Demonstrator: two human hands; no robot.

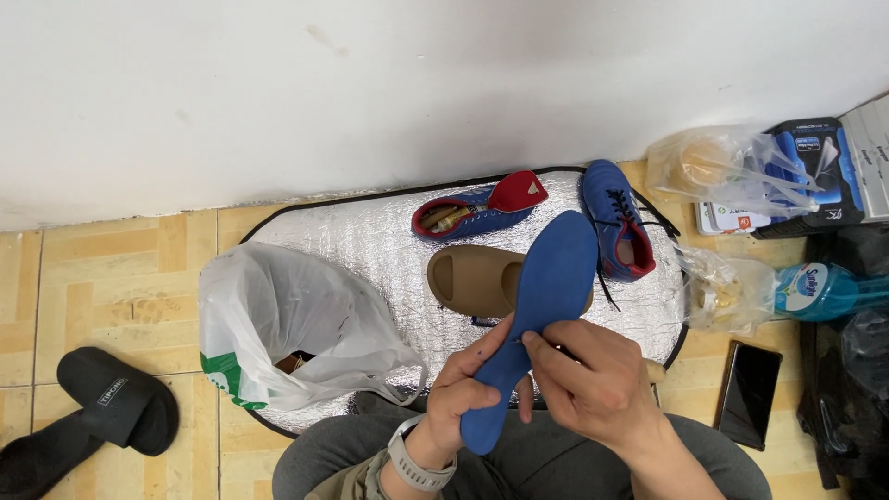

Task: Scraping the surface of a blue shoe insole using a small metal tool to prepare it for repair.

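Two hands hold a blue insole (540, 306) above a silver mat (370, 241) on the tiled floor, seen from the head camera. The left hand (463, 389), a watch (414, 460) on its wrist, is closed around the insole's lower end. The right hand (593, 380) pinches the insole's edge near the middle between thumb and fingertips. The insole tilts up and away from the person, its far end overlapping a tan slide (472, 278) on the mat. Behind the slide lies one blue shoe (472, 215) with a red lining, on its side; a second blue shoe (616, 218) rests just right of the insole's tip. A white plastic bag (287, 324) sits open on the mat's left part. A black slide (116, 398) lies well apart at far left. A dark phone (750, 393) lies on the floor at right, near a blue bottle (824, 289).
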